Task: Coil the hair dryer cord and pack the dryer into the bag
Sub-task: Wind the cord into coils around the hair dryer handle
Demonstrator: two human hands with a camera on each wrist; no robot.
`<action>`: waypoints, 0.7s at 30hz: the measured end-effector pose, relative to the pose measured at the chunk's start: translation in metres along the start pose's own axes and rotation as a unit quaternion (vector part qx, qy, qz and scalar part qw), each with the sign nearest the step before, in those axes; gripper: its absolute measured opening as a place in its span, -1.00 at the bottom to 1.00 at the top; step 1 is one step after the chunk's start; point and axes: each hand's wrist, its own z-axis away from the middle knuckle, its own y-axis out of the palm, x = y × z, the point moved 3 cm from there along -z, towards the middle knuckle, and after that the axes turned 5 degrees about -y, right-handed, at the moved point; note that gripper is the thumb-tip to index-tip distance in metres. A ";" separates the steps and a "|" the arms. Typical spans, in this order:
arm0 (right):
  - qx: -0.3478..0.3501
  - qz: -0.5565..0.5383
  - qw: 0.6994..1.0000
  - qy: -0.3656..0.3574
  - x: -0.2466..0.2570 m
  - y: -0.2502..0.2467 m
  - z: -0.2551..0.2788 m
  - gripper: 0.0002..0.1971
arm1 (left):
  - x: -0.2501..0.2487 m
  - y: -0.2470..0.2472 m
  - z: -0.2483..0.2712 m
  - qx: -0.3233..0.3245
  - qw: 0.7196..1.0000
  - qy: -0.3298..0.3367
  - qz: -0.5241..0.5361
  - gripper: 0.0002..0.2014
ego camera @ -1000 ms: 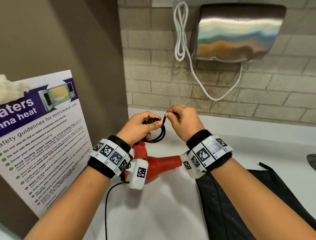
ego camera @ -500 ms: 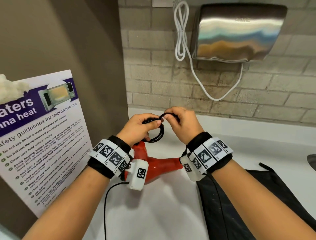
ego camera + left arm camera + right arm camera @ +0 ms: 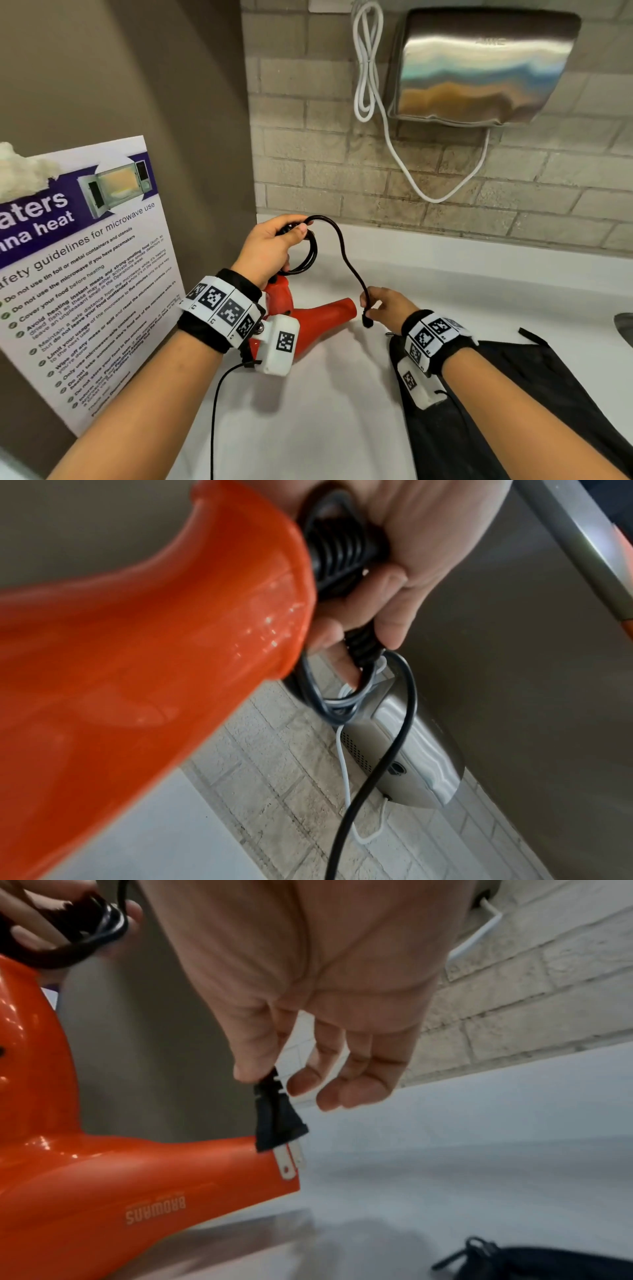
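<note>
The orange-red hair dryer lies on the white counter, nozzle to the right. My left hand grips the coiled loops of the black cord above the dryer's handle. A free length of cord arcs from the coil down to my right hand. That hand pinches the cord just above the black plug, beside the nozzle tip. The black bag lies flat at the right, under my right forearm.
A laminated microwave poster leans against the brown wall at the left. A steel hand dryer with a white cable hangs on the brick wall behind. A sink edge shows at the far right.
My right hand has left the coil and slid down the cord to the plug end, drawing out a free loop. The left hand still holds the coil, slightly higher.
</note>
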 end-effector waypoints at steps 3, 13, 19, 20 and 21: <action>-0.040 -0.023 0.999 0.012 0.000 0.000 0.001 -0.72 | 0.001 0.001 -0.001 -0.001 1.000 -0.005 -0.003 -0.82; -0.211 -0.311 0.918 -0.122 0.056 -0.024 0.003 -0.68 | 0.001 0.002 -0.002 -0.028 1.000 0.005 0.012 -0.82; -0.213 -0.360 0.875 -0.243 0.102 -0.030 0.017 -0.64 | 0.001 0.009 -0.001 -0.013 1.000 0.000 0.009 -0.85; -0.219 -0.349 0.876 -0.249 0.106 -0.029 0.016 -0.64 | 0.000 0.012 0.000 -0.008 1.000 -0.002 0.008 -0.85; -0.233 -0.327 0.881 -0.249 0.108 -0.028 0.014 -0.65 | 0.000 0.014 0.001 -0.002 1.000 -0.004 0.007 -0.85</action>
